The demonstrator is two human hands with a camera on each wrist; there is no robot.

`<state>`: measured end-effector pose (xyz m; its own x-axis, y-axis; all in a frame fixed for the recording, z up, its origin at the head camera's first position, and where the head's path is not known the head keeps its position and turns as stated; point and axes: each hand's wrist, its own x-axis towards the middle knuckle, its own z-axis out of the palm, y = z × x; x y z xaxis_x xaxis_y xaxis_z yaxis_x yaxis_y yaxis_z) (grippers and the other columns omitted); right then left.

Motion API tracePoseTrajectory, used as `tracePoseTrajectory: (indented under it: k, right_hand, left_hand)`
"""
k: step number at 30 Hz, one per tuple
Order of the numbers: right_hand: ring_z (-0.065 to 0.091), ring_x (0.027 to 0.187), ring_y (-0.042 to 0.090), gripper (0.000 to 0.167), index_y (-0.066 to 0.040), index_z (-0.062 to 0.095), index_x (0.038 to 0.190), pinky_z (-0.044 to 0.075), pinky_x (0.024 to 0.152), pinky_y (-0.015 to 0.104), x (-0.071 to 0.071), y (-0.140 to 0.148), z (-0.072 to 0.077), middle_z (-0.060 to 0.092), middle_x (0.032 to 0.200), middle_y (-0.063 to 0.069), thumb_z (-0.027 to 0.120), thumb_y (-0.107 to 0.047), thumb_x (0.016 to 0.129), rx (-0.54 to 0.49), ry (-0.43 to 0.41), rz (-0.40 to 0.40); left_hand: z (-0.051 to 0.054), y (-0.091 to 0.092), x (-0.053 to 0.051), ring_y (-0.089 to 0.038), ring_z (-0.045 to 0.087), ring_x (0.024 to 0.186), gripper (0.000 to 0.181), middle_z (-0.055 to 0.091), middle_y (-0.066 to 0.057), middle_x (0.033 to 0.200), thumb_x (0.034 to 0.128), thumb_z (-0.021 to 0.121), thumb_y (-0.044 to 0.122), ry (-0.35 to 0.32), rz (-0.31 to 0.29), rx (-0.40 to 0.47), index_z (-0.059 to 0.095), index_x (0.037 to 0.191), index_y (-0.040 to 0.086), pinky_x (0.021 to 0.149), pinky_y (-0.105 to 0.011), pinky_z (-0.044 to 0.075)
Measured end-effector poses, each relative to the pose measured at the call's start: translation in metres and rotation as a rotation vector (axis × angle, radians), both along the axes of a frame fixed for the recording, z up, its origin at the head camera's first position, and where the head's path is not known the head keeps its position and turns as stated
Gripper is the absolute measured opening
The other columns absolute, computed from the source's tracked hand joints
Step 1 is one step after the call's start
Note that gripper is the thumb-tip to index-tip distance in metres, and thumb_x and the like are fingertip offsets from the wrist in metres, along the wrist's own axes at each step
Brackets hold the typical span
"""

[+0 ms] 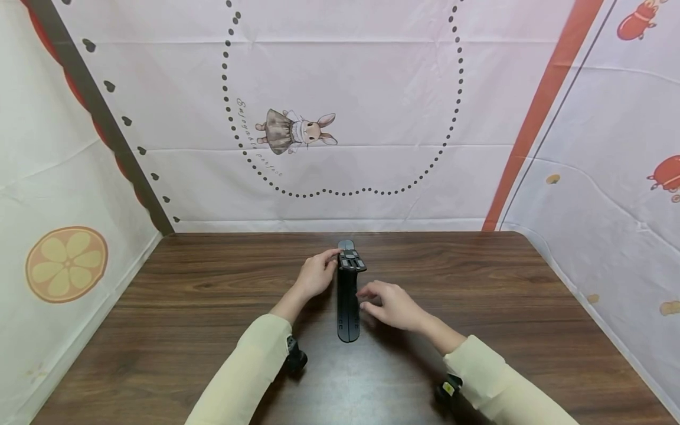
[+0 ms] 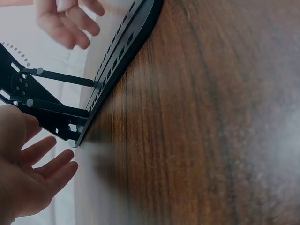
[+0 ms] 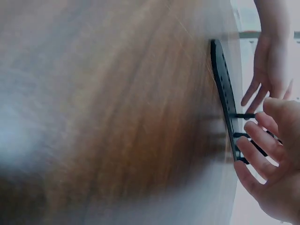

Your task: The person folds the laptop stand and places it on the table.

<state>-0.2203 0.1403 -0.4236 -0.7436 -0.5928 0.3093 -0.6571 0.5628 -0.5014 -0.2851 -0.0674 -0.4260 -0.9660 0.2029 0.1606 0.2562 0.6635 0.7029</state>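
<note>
A black folding stand is on the wooden table, its slotted base rail lying flat and its upper part raised on thin struts. My left hand reaches to the left side of the raised part and touches it near the top; the other fingers are loosely extended below. To the right of the stand is my right hand, fingers slightly bent, their tips close to its side. In the right wrist view those fingers are spread and grip nothing.
The wooden table extends to both sides. A printed white cloth hangs behind its far edge, with more cloth along the left and right. Small black devices are worn on both wrists.
</note>
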Motion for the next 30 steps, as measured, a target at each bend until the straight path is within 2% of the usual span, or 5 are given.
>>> tracePoseTrajectory:
  k: [3, 6, 16, 23, 30]
  right_hand:
    - [0.065, 0.087, 0.020, 0.019, -0.001, 0.063, 0.103, 0.053, 0.075, 0.036, -0.006, 0.001, 0.001, 0.067, 0.100, 0.009, 0.062, -0.009, 0.086, -0.071, -0.034, -0.054]
    - [0.065, 0.089, 0.022, 0.021, 0.000, 0.062, 0.106, 0.053, 0.076, 0.036, -0.011, 0.002, 0.000, 0.066, 0.103, 0.011, 0.062, -0.008, 0.086, -0.127, -0.067, -0.112]
    - [0.065, 0.093, 0.024, 0.028, -0.002, 0.061, 0.113, 0.052, 0.080, 0.039, -0.025, -0.003, -0.006, 0.067, 0.103, 0.013, 0.064, -0.009, 0.086, -0.244, -0.117, -0.272]
    - [0.065, 0.094, 0.026, 0.027, -0.004, 0.061, 0.112, 0.052, 0.080, 0.038, -0.030, -0.013, -0.009, 0.067, 0.103, 0.014, 0.064, -0.009, 0.086, -0.253, -0.192, -0.320]
    - [0.066, 0.091, 0.023, 0.018, -0.008, 0.065, 0.103, 0.053, 0.077, 0.038, -0.033, -0.020, -0.012, 0.069, 0.098, 0.010, 0.063, -0.011, 0.086, -0.265, -0.193, -0.344]
  left_hand:
    - [0.001, -0.001, 0.004, -0.022, 0.061, 0.097, 0.034, 0.059, -0.011, 0.124, 0.0938, 0.051, 0.014, 0.011, 0.017, 0.044, 0.055, 0.128, 0.016, 0.078, -0.038, 0.048]
    - [0.001, -0.002, 0.007, -0.024, 0.061, 0.105, 0.031, 0.061, -0.009, 0.121, 0.0913, 0.055, 0.014, 0.034, 0.040, 0.095, 0.059, 0.122, 0.014, 0.084, -0.040, 0.049]
    - [0.001, -0.004, 0.016, -0.018, 0.064, 0.092, 0.020, 0.068, -0.005, 0.097, 0.0852, 0.064, 0.012, 0.067, 0.080, 0.255, 0.065, 0.105, 0.007, 0.081, -0.032, 0.051]
    - [-0.001, -0.005, 0.024, -0.018, 0.064, 0.088, 0.019, 0.068, -0.004, 0.096, 0.0836, 0.066, 0.012, 0.031, 0.088, 0.247, 0.066, 0.102, 0.007, 0.080, -0.034, 0.051]
    - [-0.007, 0.000, 0.025, -0.018, 0.065, 0.086, 0.013, 0.068, -0.003, 0.092, 0.0834, 0.067, 0.016, 0.014, 0.090, 0.216, 0.067, 0.095, 0.011, 0.076, -0.033, 0.051]
